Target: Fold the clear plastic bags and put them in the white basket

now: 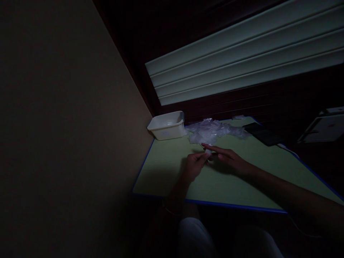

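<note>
In the dim light, my left hand (pixel 195 165) is closed on a small whitish packet (pixel 208 152), pinched at its near side above the table. My right hand (pixel 228 157) reaches in from the right with fingers stretched out. Its forefinger lies across the packet's top, and the other fingers are partly hidden behind it. Just beyond both hands, a loose pile of clear plastic bags (pixel 206 130) spreads over the back of the table. What the packet contains is too dark to make out.
A white plastic bin (pixel 166 126) stands at the table's back left, against the wall (pixel 107 107). A dark flat object (pixel 263 134) lies at the right edge beside a pale cable (pixel 290 150). The pale green table (pixel 166 161) has a blue rim; a slatted panel (pixel 242 61) rises behind.
</note>
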Tool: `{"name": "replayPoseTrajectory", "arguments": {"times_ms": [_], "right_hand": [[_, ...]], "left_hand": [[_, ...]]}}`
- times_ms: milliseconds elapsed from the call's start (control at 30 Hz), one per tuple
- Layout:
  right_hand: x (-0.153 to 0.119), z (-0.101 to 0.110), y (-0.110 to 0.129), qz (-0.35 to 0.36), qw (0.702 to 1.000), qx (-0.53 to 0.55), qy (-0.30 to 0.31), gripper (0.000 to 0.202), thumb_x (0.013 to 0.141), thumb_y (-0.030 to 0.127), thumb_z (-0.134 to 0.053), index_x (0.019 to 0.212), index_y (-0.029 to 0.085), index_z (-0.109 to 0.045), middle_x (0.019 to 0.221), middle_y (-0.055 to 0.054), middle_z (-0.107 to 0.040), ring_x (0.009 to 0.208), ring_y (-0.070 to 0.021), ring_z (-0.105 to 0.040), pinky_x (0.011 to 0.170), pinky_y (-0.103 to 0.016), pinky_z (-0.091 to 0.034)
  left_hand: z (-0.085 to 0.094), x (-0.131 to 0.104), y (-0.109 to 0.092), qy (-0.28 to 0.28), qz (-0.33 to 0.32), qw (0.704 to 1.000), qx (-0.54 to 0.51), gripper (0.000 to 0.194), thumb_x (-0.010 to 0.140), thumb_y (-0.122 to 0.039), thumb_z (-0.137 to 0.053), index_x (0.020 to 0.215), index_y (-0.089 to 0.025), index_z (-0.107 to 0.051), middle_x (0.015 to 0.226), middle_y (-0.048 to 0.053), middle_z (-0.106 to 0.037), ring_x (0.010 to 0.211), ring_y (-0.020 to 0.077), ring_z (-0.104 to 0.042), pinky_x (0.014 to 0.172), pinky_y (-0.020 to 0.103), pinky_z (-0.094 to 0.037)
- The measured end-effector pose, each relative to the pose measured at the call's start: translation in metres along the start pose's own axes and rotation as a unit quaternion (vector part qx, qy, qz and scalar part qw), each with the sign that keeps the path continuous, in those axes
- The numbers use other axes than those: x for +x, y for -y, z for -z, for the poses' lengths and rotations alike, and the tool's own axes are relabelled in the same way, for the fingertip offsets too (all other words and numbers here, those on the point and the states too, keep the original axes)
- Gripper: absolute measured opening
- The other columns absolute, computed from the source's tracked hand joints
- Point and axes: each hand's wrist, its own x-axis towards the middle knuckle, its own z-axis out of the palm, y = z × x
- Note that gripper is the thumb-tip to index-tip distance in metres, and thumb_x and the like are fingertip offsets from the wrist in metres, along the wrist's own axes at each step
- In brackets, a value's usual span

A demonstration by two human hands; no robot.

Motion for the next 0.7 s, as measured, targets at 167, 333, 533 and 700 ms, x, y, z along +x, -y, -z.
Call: {"name": "replayPoseTrajectory", "arguments": {"times_ms": [167,333,533,700], "right_hand": [[0.000,0.001,-0.003,0.001,1.000,0.013,-0.003,0.050,0.095,0.052,-0.047,0.141,0.033,-0.049,0.151,-0.004,-0.043,0.139,-0.0289,-0.039,0.116,-0.053,-0.023],[-0.001,0.000,-0.004,-0.016,0.999,0.040,-0.017,0.051,0.093,0.054,-0.049,0.139,0.032,-0.052,0.148,-0.004,-0.047,0.136,-0.0296,-0.042,0.116,-0.053,-0.022],[0.001,-0.009,-0.011,-0.071,0.966,0.250,-0.003,0.062,0.091,0.059,-0.048,0.141,0.024,-0.051,0.114,-0.010,-0.069,0.098,-0.0268,-0.065,0.099,-0.050,-0.042],[0.005,-0.001,-0.017,-0.078,0.950,0.292,-0.079,0.052,0.088,0.057,-0.052,0.134,0.034,-0.056,0.150,-0.006,-0.045,0.130,-0.0302,-0.048,0.104,-0.050,-0.039]], "left_hand": [[0.001,-0.001,-0.001,0.013,-0.016,1.000,-0.007,0.049,0.084,-0.057,-0.058,0.089,-0.011,-0.075,0.064,0.003,-0.059,0.054,0.0083,-0.041,0.053,0.024,-0.030],[-0.001,-0.001,-0.005,0.009,-0.007,1.000,0.005,0.050,0.084,-0.058,-0.057,0.091,-0.011,-0.075,0.065,0.003,-0.060,0.055,0.0088,-0.042,0.054,0.024,-0.030],[-0.001,-0.002,-0.008,0.002,-0.010,1.000,0.021,0.050,0.084,-0.058,-0.057,0.082,-0.012,-0.074,0.063,0.003,-0.059,0.056,0.0097,-0.043,0.055,0.024,-0.031],[-0.001,-0.004,-0.011,0.002,-0.004,0.999,0.031,0.047,0.084,-0.056,-0.056,0.082,-0.012,-0.074,0.062,0.002,-0.058,0.055,0.0092,-0.041,0.055,0.024,-0.030]]}}
